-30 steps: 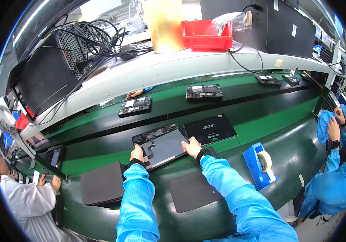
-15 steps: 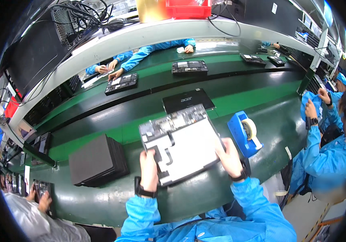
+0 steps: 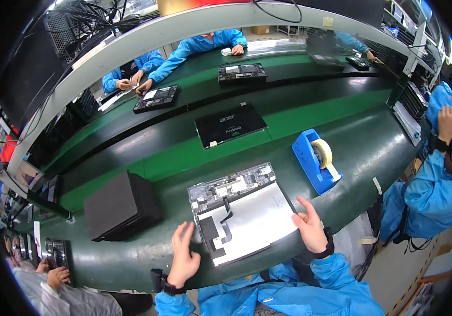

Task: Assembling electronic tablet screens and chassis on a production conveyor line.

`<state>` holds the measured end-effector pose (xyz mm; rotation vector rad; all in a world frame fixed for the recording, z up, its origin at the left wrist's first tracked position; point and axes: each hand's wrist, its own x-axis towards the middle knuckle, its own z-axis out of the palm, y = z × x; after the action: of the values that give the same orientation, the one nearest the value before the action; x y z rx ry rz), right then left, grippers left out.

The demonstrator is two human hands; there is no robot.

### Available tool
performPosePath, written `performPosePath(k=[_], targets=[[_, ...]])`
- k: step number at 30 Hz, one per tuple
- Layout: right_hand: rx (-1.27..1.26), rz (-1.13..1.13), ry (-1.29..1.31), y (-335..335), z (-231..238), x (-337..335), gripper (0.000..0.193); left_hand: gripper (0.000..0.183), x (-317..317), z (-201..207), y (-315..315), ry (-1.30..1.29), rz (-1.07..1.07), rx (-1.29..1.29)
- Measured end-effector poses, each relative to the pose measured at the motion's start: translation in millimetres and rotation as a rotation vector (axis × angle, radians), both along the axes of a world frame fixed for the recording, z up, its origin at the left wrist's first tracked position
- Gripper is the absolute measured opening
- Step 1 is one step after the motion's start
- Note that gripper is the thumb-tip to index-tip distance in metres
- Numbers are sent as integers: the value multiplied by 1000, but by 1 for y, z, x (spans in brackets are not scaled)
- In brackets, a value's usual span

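An opened tablet screen assembly lies flat on the green bench in front of me, with a strip of circuit board along its far edge, a silver-white back and a black ribbon cable. My left hand is off its left side, fingers spread and holding nothing. Off the right edge, my right hand is open too, thumb and forefinger apart. Beyond the assembly, a glossy black tablet panel with printing rests on the bright green strip.
To the left is a stack of dark foam sheets. A blue tape dispenser stands to the right. Opened devices sit on the far line, where co-workers' hands work. Other people are at the left and right, and a white shelf beam crosses above.
The screen assembly, held up in both hands before, now lies on the bench. Both hands have let go and drawn apart from it. The view has shifted a little.
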<state>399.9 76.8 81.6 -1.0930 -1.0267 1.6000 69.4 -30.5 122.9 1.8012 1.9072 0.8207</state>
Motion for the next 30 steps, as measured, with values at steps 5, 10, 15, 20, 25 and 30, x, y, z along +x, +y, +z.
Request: performPosePath(k=[5, 10, 15, 20, 25, 30], targets=[[-60, 126, 17, 18, 36, 3, 39, 66, 19, 10, 6, 266, -122, 12], [71, 301, 390, 49, 66, 1, 45, 28, 16, 0, 53, -317, -179, 341], [485, 227, -360, 90, 78, -16, 51, 18, 3, 23, 89, -717, 137, 202], [313, 312, -10, 108, 55, -35, 33, 23, 10, 29, 109, -1156, 238, 17], [168, 222, -35, 100, 11, -42, 31, 31, 5, -8, 81, -772, 347, 125], [218, 236, -139, 105, 9, -46, 26, 21, -22, -35, 51, -632, 527, 73]])
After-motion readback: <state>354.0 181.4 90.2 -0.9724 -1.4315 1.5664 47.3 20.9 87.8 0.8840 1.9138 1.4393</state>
